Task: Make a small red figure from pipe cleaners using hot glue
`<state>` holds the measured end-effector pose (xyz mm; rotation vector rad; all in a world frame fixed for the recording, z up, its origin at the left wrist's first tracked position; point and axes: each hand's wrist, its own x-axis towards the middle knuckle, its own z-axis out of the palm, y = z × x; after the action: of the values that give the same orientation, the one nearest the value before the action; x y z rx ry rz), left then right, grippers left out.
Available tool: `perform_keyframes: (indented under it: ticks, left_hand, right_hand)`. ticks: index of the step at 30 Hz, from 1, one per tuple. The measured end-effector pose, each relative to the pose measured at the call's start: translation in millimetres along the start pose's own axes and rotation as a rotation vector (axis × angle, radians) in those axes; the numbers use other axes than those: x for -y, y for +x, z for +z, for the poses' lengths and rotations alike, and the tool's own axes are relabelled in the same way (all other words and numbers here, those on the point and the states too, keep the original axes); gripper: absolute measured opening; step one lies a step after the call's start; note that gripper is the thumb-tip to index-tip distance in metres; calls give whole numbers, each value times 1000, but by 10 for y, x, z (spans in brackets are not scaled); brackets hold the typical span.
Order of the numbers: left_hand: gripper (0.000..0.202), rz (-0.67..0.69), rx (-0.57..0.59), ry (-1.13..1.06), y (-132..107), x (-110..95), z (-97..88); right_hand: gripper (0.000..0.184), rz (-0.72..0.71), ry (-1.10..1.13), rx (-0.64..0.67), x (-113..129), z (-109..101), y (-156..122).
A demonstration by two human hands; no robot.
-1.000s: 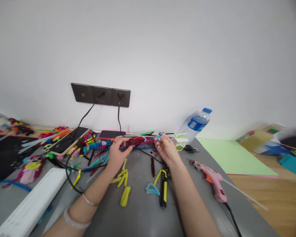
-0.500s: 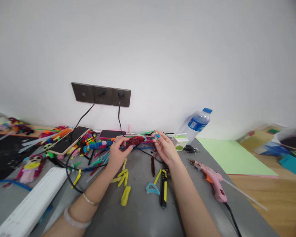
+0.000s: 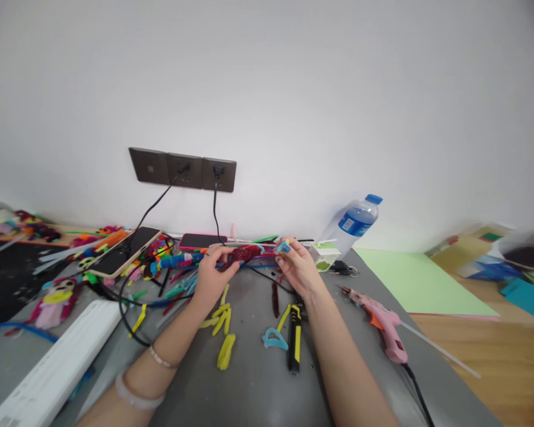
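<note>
Dark red fuzzy pipe-cleaner work [image 3: 245, 254] is pinched between the thumb and fingers of my left hand [image 3: 214, 270]. A bit of light blue shows at its right end. My right hand [image 3: 297, 267], just to the right, has a small light blue pipe-cleaner piece [image 3: 282, 245] between thumb and fingertips; the two pieces look close but apart. Below my hands lie bent yellow pipe cleaners [image 3: 222, 319], a light blue loop [image 3: 275, 338], a dark brown strip [image 3: 275, 299] and a black and yellow utility knife [image 3: 295, 338].
A pink glue gun [image 3: 380, 326] with a cord lies at right, near green paper [image 3: 418, 281]. Behind stand a water bottle [image 3: 359, 222] and a small box [image 3: 324, 256]. Phones [image 3: 129, 252], cables, a white power strip [image 3: 57, 367] and a pipe-cleaner doll [image 3: 56, 302] occupy the left.
The fingers of my right hand have turned slightly, so more of the light blue piece shows at their tips. My left hand stays in place with the dark red work.
</note>
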<state>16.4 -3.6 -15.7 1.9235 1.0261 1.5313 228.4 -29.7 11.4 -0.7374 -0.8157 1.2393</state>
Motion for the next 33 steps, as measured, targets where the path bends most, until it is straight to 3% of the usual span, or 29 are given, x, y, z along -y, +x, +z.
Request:
perform_keyframes:
  ticks: [11, 22, 33]
  left_hand:
    - [14, 0, 53, -5, 18, -2, -13]
    - [15, 7, 59, -8, 11, -11, -5]
    - [17, -2, 89, -44, 3, 32, 7]
  right_hand:
    - [32, -49, 24, 16, 13, 34, -22]
    - [31, -186, -1, -6, 24, 42, -11]
    - [40, -155, -116, -47, 40, 70, -28]
